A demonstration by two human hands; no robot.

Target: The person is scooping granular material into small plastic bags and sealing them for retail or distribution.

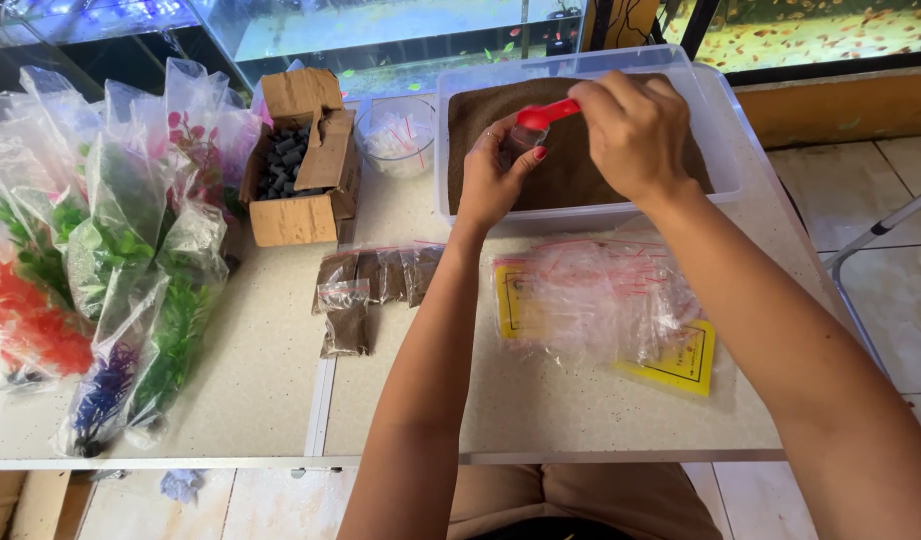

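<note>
Hands fill small bag.

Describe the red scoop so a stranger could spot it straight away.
Find the clear plastic tub of brown granules at the table's far edge. Above it, the right hand holds a small red plastic scoop over a little bag in the left hand. Nothing else there is solid red.

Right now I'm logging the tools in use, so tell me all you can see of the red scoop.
The red scoop looks like glossy plastic, small, with a short handle. The right hand pinches the handle; the bowl end tips down over a small clear bag held by the left hand, above the brown grains in the clear tub. Its contents are hidden.
</note>
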